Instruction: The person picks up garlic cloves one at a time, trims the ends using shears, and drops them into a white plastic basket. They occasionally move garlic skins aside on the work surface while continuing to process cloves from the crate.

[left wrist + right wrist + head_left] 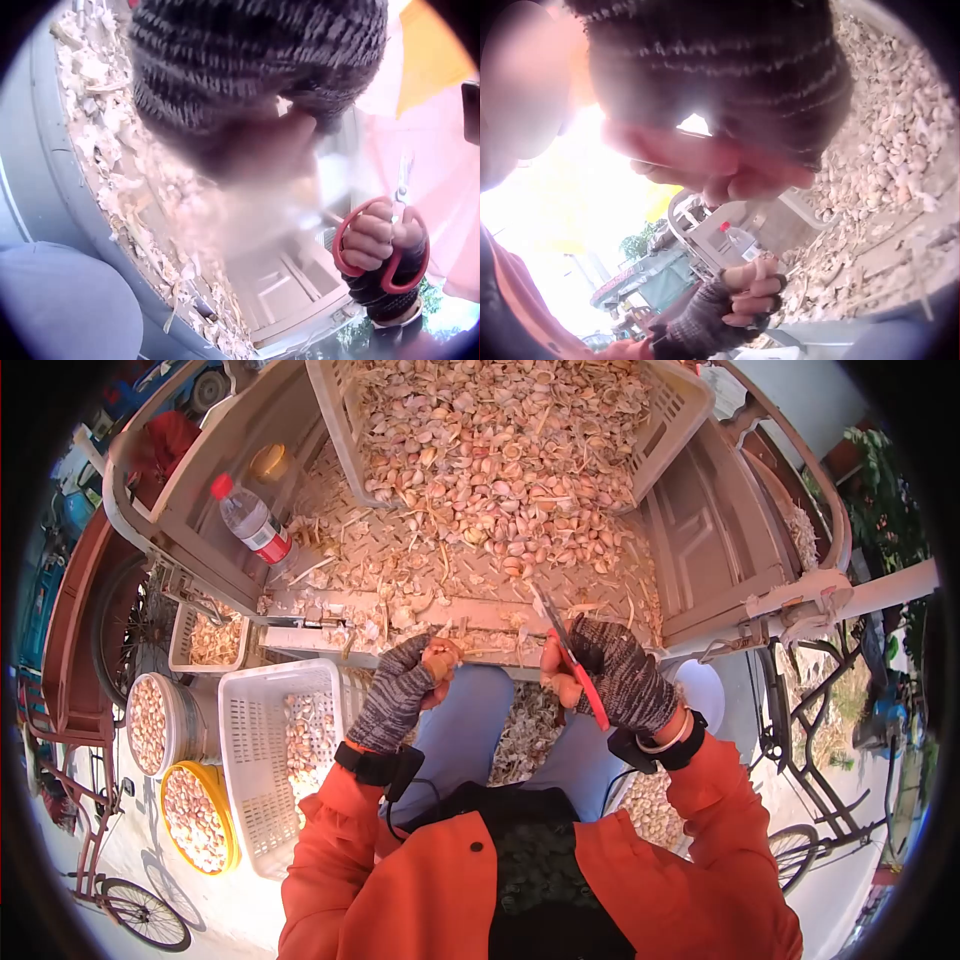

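Red-handled scissors (594, 700) are gripped in my right hand (615, 672), blades pointing up toward the garlic heap. The left wrist view shows that hand's fingers curled through the red loops of the scissors (426, 259). My left hand (405, 685) is held to the left of them at the truck bed's edge, fingers curled round a small tan piece that looks like garlic, mostly hidden. Both hands wear dark knitted fingerless gloves. Ahead, a large heap of garlic cloves (520, 460) spills from a pale crate (345, 435) onto the metal bed.
A plastic bottle (250, 520) with a red cap stands on the bed at left. Below left are a white basket (250, 760), a white bucket (150, 725) and a yellow bucket (195, 815) of cloves. Husks litter the bed's edge (410, 615). A bicycle frame (815, 730) stands at right.
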